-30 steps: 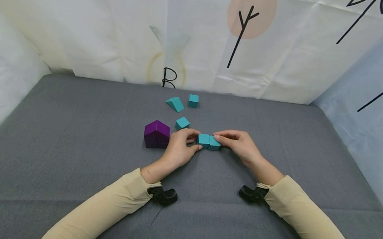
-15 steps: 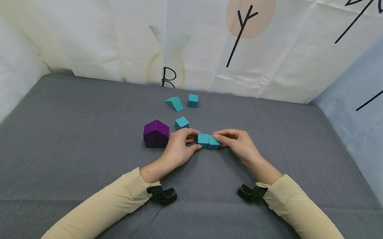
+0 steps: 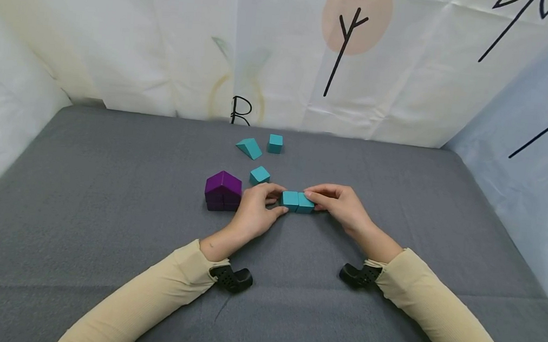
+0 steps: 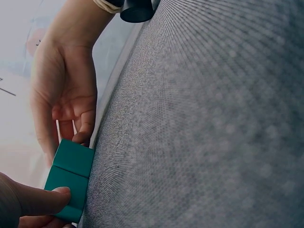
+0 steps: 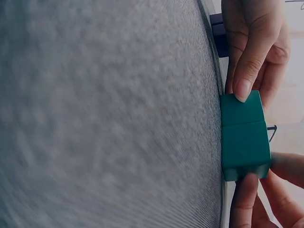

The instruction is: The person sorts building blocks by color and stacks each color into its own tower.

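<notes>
Two teal cubes stand side by side on the grey cloth in the head view, their faces touching. My left hand pinches the left cube, with the thumb on its near face and fingers behind it. The right cube is held by my right hand, whose thumb lies at its top right edge while other fingers touch its right end. From the right wrist, the cube pair looks lined up, with a thin seam between. Parts of the left hand's fingers are hidden behind the blocks.
Left of the left hand stands a purple house-shaped block stack. Just behind that hand sits a loose teal cube. Farther back lie a teal triangular block and another teal cube. A patterned cloth wall closes the far edge.
The right cube has turned slightly and now sits straighter against the left cube. Both hands keep their hold almost in place; the head view has shifted a little.
</notes>
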### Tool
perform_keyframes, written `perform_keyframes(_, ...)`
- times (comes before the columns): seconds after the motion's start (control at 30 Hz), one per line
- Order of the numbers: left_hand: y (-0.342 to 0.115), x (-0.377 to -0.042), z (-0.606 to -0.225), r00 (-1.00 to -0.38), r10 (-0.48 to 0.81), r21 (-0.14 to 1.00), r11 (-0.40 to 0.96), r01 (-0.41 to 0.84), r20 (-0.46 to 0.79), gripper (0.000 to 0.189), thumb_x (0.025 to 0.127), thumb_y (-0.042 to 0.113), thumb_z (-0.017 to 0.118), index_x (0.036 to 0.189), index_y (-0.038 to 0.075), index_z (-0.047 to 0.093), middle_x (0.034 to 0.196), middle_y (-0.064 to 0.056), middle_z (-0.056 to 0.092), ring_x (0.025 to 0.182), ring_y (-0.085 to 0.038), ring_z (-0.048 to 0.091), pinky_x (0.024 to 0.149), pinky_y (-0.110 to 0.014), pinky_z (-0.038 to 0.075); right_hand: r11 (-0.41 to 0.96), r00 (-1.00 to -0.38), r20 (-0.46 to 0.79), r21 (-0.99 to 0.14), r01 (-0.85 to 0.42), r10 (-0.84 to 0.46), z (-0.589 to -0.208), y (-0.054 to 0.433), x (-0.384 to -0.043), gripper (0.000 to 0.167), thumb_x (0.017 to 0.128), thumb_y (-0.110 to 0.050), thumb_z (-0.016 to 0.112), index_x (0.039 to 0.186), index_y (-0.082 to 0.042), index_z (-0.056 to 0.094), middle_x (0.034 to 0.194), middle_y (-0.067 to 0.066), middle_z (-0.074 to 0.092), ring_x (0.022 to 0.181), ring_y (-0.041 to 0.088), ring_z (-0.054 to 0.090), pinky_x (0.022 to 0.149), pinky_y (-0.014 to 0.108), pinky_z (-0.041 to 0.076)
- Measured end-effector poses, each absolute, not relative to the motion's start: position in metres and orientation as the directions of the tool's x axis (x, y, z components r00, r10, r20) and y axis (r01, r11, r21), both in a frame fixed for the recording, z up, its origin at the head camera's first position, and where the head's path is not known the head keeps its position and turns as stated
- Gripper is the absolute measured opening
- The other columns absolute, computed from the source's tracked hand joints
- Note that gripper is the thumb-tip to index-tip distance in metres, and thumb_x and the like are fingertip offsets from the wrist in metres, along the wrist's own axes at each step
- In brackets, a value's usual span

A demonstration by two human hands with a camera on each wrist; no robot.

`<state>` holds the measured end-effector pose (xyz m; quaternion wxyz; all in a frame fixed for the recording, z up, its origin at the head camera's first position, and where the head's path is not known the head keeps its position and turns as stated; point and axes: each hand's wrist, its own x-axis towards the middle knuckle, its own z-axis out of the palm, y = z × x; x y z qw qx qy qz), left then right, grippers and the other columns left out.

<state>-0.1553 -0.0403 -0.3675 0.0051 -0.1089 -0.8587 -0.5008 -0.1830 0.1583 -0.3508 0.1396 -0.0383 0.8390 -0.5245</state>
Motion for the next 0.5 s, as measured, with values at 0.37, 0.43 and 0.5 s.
perform_keyframes(0.37, -0.040, -0.154, -0.366, -0.981, 0.174, 0.866, 0.475, 0.159, 0.085, 0.035, 0.085, 0.003, 0.071, 0.119, 0.001, 0.064, 0.118, -0.017, 0.064, 0.110, -0.028, 0.063, 0.092, -0.030, 0.052, 0.473, -0.967, -0.149, -0.881, 0.035, -0.206, -0.335, 0.151, -0.209, 0.034, 0.094, -0.022, 0.063, 0.121, -0.001, 0.064, 0.126, 0.017, 0.060, 0.111, 0.029, 0.058, 0.091, 0.039, 0.052)
perform_keyframes(0.43, -0.040, -0.154, -0.366, -0.981, 0.176, 0.866, 0.474, 0.158, 0.082, 0.035, 0.085, 0.003, 0.071, 0.119, 0.002, 0.064, 0.118, -0.016, 0.063, 0.110, -0.028, 0.062, 0.092, -0.030, 0.052, 0.478, -0.967, -0.141, -0.878, 0.024, -0.211, -0.333, 0.148, -0.216, 0.034, 0.093, -0.021, 0.063, 0.121, -0.002, 0.064, 0.126, 0.016, 0.060, 0.111, 0.030, 0.057, 0.092, 0.040, 0.051)
perform_keyframes(0.5, -0.040, -0.153, -0.366, -0.980, 0.180, 0.865, 0.474, 0.163, 0.086, 0.034, 0.085, 0.003, 0.071, 0.119, 0.001, 0.064, 0.118, -0.016, 0.063, 0.110, -0.028, 0.062, 0.092, -0.029, 0.052, 0.490, -0.963, -0.147, -0.871, 0.018, -0.226, -0.332, 0.146, -0.223, 0.035, 0.093, -0.022, 0.064, 0.123, -0.003, 0.064, 0.127, 0.015, 0.061, 0.111, 0.029, 0.058, 0.092, 0.040, 0.051)
